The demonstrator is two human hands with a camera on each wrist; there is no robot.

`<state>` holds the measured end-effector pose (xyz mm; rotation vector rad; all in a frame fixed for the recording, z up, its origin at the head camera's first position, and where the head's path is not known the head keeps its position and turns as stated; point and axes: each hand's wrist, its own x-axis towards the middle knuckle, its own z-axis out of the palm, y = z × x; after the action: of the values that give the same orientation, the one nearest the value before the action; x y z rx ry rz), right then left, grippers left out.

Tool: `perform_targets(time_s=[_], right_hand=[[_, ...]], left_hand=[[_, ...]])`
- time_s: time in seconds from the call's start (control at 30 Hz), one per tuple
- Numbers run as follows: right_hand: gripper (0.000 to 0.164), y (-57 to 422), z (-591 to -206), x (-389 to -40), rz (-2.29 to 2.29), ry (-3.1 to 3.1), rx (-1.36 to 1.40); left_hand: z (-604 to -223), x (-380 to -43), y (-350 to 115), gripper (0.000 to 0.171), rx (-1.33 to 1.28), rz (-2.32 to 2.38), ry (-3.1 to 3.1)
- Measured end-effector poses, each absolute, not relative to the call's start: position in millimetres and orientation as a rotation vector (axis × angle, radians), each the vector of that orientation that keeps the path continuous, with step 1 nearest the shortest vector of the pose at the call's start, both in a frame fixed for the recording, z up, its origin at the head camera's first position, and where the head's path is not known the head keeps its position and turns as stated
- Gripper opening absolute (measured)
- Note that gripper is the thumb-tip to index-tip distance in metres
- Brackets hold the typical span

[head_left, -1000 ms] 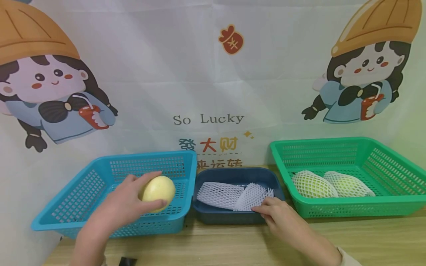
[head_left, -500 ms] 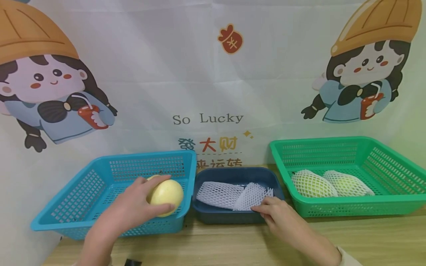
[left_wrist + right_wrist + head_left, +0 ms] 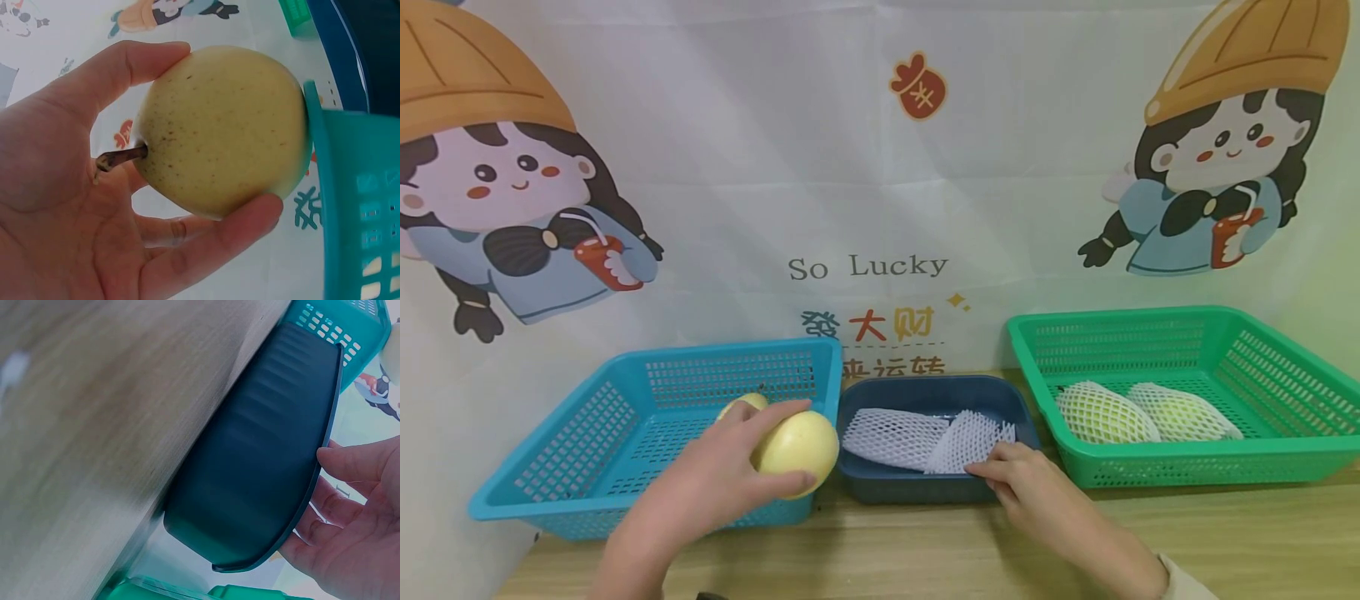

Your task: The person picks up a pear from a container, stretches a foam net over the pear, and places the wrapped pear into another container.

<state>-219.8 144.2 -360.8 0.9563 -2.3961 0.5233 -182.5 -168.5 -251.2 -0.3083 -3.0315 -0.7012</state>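
My left hand (image 3: 722,467) grips a pale yellow pear (image 3: 801,454) between thumb and fingers, over the front right corner of the blue basket (image 3: 512,504). In the left wrist view, the stem (image 3: 122,157) points toward the palm. Another pear (image 3: 747,404) shows behind that hand in the basket, partly hidden. My right hand (image 3: 1045,496) holds the front rim of the navy tub (image 3: 917,492), thumb on the outer side and fingers over the edge. Inside the tub lie two white foam net sleeves, one on the left (image 3: 895,437) and one (image 3: 962,446) by the right fingertips.
On the right stands a green basket (image 3: 1210,458) with two net-sleeved pears, one at its left wall (image 3: 1105,414) and one beside it (image 3: 1183,414). A printed cloth (image 3: 880,167) hangs behind the containers. All three stand on a wooden table (image 3: 880,558).
The left hand has carried its pear rightward and slightly toward me, to the blue basket's right rim. This uncovers part of the pear behind it. The right hand has stayed in place.
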Motion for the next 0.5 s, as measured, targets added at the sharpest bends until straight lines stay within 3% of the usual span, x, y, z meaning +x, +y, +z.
perform_targets(time_s=[0.5], right_hand=[[0.022,144.6,-360.6,-219.3,0.518,-2.379,0.961]], left_hand=[[-262.2,-172.9,-137.5,0.068,-0.511,-0.729,-3.022]])
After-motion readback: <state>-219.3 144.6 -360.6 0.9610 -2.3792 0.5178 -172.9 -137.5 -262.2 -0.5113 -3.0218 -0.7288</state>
